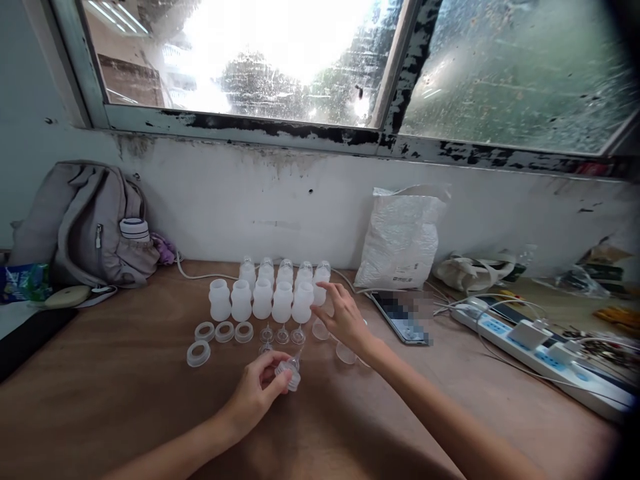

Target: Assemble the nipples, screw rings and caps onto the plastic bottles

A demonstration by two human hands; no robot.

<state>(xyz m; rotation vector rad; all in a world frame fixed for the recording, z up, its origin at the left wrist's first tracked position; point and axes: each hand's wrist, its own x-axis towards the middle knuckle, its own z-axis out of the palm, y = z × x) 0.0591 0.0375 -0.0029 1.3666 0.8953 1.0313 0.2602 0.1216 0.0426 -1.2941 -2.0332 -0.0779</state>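
Observation:
My left hand [263, 387] pinches a translucent ring with a clear nipple [289, 375] above the front of the table. Beside the rightmost bottle of the front row [303, 303], my right hand [341, 313] has its thumb and fingers apart, with nothing seen between them; whether it touches the bottle I cannot tell. Several frosted open bottles [242, 301] stand in that row, with several nipple-topped ones [267, 272] behind. Several loose rings [199, 353] lie at the left, and clear nipples [283, 335] stand in front of the bottles. Round clear pieces [345, 353] lie partly behind my right hand.
A phone [400, 319] and a white plastic bag [400, 240] are right of the bottles. Further right lies a power strip [540, 353] with cables. A grey backpack [95, 220] rests at the left, near a black flat object [35, 340]. The wall and window are behind.

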